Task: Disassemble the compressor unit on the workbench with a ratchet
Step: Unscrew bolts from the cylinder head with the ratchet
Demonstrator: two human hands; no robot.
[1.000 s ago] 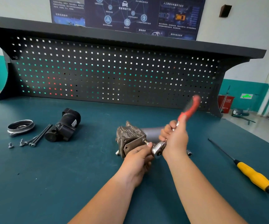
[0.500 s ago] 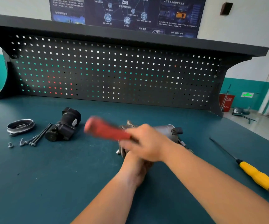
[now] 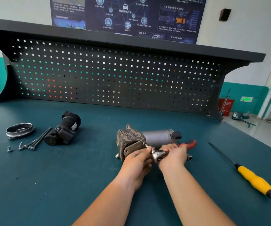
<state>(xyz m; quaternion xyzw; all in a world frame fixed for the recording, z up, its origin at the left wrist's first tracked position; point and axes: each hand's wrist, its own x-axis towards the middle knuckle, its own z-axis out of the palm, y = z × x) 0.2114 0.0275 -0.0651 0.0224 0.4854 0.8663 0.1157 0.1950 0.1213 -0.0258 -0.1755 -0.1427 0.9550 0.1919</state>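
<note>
Left hand [image 3: 138, 159]: fingers curled round the chrome drive end of the ratchet [image 3: 157, 155], steadying it against the work. Right hand [image 3: 172, 156]: clenched round the ratchet's shank just behind the head, with the red grip pointing towards the right edge of the table [image 3: 66, 176]. Compressor unit [image 3: 131, 137]: lies on its side about mid-table, cast metal end housing facing the near edge, smooth grey cylinder behind it running rightward to a black plug. It is judged heavy, rigid and not fragile. The cylinder is likely slippery and apt to roll, so the ribbed housing and its flange are the better hold while the ratchet turns. The socket appears seated on a flange bolt, though fingers hide the joint. Loose socket [image 3: 189, 156]: just right of the hands. Yellow-handled screwdriver [image 3: 255, 181]: near the right edge. Black component [image 3: 63, 129], long bolts [image 3: 38, 139], small screws [image 3: 9, 148] and pulley ring [image 3: 19, 129]: grouped towards the left edge. Pegboard [image 3: 115, 75]: along the far edge.
</note>
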